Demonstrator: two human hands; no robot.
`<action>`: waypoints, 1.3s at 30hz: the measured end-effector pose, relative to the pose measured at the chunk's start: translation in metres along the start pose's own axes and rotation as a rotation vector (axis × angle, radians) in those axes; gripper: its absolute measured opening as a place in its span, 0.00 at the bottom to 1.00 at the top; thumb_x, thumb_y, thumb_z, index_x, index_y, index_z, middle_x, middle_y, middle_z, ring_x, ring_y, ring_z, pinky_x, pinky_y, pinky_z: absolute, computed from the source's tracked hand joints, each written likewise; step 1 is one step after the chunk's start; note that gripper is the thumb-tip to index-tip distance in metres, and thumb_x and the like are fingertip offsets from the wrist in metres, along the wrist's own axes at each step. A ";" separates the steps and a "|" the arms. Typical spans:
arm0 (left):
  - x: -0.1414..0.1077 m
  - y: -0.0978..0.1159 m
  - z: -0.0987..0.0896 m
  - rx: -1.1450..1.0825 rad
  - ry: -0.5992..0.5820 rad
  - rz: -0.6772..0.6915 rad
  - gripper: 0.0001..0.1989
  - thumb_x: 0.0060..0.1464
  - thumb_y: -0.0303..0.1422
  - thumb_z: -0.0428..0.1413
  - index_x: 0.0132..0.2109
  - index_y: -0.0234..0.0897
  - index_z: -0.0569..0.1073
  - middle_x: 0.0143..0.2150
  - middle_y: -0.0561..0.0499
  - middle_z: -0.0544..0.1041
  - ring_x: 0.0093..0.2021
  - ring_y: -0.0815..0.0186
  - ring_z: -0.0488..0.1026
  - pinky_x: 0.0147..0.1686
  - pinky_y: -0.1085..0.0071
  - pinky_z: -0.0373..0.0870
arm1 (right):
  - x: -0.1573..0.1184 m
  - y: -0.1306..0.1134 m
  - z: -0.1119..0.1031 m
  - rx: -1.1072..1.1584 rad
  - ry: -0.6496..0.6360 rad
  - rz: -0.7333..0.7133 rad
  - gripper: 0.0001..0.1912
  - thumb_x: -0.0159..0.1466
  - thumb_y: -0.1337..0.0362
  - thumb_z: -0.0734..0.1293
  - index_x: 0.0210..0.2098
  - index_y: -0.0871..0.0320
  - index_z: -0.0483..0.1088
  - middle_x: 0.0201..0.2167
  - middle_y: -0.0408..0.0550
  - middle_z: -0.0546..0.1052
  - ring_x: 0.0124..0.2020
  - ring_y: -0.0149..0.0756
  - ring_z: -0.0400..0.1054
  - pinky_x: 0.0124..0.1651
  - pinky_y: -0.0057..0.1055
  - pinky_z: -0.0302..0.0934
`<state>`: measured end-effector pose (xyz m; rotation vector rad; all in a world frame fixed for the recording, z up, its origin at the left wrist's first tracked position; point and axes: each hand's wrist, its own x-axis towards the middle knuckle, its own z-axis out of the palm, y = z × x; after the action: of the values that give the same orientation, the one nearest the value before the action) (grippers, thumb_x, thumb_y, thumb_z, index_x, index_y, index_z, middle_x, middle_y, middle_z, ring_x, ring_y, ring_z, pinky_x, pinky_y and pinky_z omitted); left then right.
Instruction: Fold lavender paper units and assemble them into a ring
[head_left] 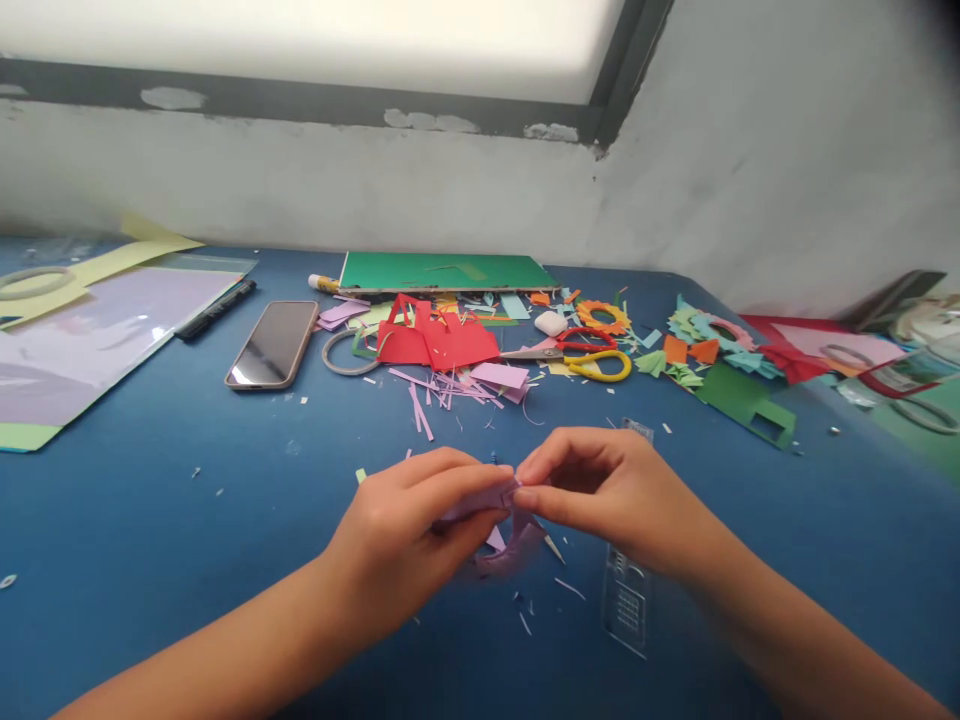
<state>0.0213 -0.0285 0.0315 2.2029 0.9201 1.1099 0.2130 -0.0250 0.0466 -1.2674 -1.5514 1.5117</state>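
Observation:
My left hand (420,520) is closed around a folded piece of purple paper (480,500), thumb below and fingers above. At the paper's right end, my right hand (600,490) pinches its edge between thumb and forefinger. The two hands' fingertips meet over the middle of the table. Just below them is a curved purple paper piece (517,552), partly hidden and blurred; whether it joins the held paper I cannot tell. A clear plastic stencil ruler (628,605) lies flat, partly under my right hand.
Scissors (592,355) with red and yellow handles lie among red paper (442,338) and purple scraps. A phone (273,345) and a black marker (217,308) are to the left, beside packed paper sheets (112,340). Paper wreaths (602,318) and a green card (739,400) lie right.

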 end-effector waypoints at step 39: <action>-0.004 -0.006 0.003 0.298 0.074 0.371 0.09 0.52 0.28 0.59 0.42 0.32 0.74 0.38 0.50 0.80 0.40 0.70 0.76 0.45 0.78 0.72 | -0.008 -0.013 0.008 -0.014 0.027 -0.020 0.10 0.49 0.69 0.73 0.27 0.55 0.67 0.23 0.38 0.73 0.26 0.28 0.70 0.29 0.21 0.66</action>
<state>0.0194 -0.0280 0.0240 2.6715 0.7650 1.2958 0.2056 -0.0335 0.0595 -1.2719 -1.5548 1.4678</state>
